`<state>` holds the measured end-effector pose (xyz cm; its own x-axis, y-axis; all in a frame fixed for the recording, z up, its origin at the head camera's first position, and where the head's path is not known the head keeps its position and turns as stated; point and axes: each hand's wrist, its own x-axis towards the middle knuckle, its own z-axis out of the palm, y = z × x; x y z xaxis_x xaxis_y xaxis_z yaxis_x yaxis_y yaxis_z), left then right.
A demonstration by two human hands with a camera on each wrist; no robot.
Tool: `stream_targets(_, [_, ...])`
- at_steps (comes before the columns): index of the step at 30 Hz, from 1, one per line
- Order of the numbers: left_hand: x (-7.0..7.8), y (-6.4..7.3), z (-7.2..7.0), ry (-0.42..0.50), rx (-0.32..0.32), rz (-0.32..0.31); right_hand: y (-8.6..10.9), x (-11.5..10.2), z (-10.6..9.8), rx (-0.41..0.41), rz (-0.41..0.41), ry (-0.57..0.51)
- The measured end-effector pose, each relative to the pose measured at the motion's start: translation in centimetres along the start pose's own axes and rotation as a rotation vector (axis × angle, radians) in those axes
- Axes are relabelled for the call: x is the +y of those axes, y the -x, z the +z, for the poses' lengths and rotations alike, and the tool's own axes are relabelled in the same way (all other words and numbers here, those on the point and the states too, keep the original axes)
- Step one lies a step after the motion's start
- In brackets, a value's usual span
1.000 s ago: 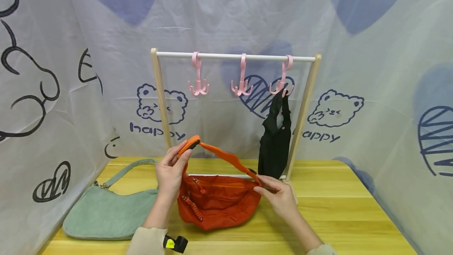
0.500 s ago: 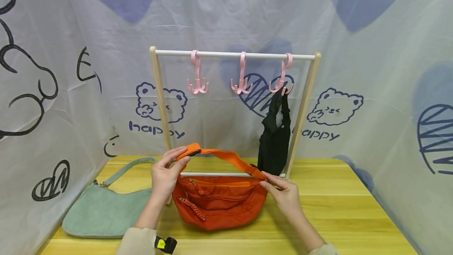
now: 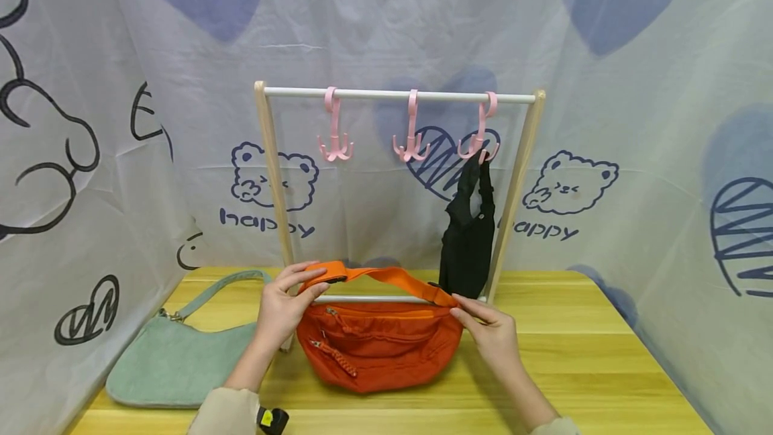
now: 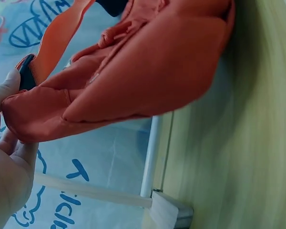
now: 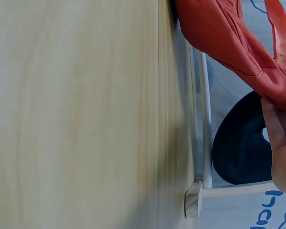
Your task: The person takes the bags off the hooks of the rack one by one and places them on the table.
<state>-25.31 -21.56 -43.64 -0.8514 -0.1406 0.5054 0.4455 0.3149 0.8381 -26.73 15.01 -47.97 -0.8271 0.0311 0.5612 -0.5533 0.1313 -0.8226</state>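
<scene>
An orange-red waist bag (image 3: 380, 351) is stretched between my two hands, its zipped front towards me. My left hand (image 3: 282, 307) pinches its upper left corner, by the buckle of the orange strap (image 3: 395, 278). At the other upper corner, my right hand (image 3: 492, 335) pinches the bag between thumb and fingers. The left wrist view shows the thumb beside a black buckle (image 4: 26, 74), with fingers behind the bag. In the right wrist view, fingers (image 5: 272, 124) lie against the bag's corner. Whether its bottom touches the table, I cannot tell.
Behind the bag stands a rack with a white top bar (image 3: 374, 94) and three pink hooks. From the right hook hangs a black bag (image 3: 466, 254). A green shoulder bag (image 3: 181, 364) lies on the wooden table (image 3: 580, 354) at left.
My left hand has come lower and a little left, while my right hand has shifted right. Between them the bag has levelled and spread wider, and its strap has sunk.
</scene>
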Motion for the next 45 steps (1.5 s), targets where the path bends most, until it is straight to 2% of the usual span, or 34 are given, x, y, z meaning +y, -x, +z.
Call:
stream_targets(4, [-0.6, -0.2, -0.1, -0.054, -0.027, 0.022, 0.0, 0.0, -0.1, -0.003, -0.004, 0.011])
stream_targets(12, [-1.7, -0.2, -0.2, -0.167, -0.08, 0.101, 0.0, 0.2, -0.3, 0.005, 0.074, 0.011])
stream_targets(17, [-2.3, -0.2, -0.2, -0.18, -0.093, 0.087, 0.1, 0.7, -0.5, -0.001, 0.08, 0.031])
stream_targets(21, [-2.8, -0.2, 0.0, -0.171, -0.114, 0.086, 0.1, 0.9, -0.7, -0.01, 0.116, 0.034])
stream_targets(29, [-3.6, -0.1, 0.1, -0.198, -0.19, 0.091, 0.2, 1.2, -0.9, -0.031, 0.186, 0.053])
stream_targets(40, [-4.3, 0.1, 0.4, -0.29, -0.249, 0.025, 0.0, 1.4, -1.0, -0.082, 0.269, 0.139])
stream_targets(45, [-4.8, 0.2, 0.5, -0.283, -0.266, -0.005, -0.1, 1.5, -1.0, -0.091, 0.26, 0.218])
